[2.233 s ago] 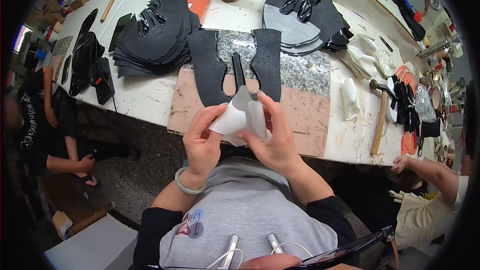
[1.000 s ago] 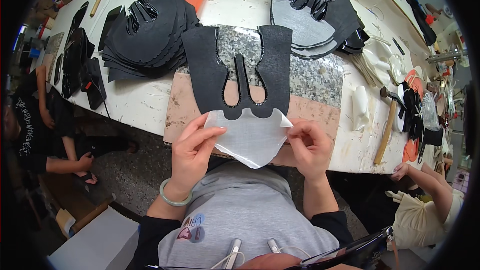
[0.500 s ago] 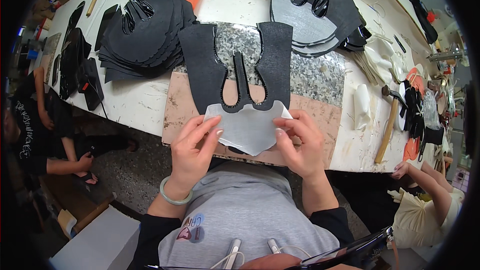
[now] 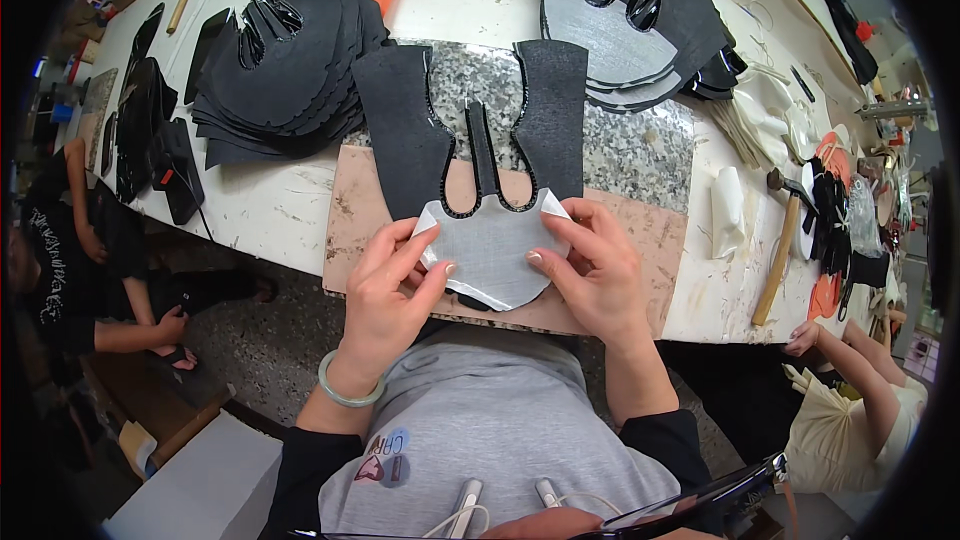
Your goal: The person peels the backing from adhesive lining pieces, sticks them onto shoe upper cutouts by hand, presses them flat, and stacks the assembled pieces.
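white sheet (image 4: 487,255) slid up black piece (image 4: 398,130), long axis crosswise, tip bodyward.

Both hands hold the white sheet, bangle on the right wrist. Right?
Wrong wrist: the head view shows the bangle on the left wrist. The left hand and right hand do hold the white sheet.

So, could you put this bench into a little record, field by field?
Left hand: holds the pale sheet by its left side
Right hand: holds its right side
Sheet position: over the near part of a black cut piece
Base: speckled slab, pinkish layer nearest the person
To the left: stack of black pieces
To the right: hammer
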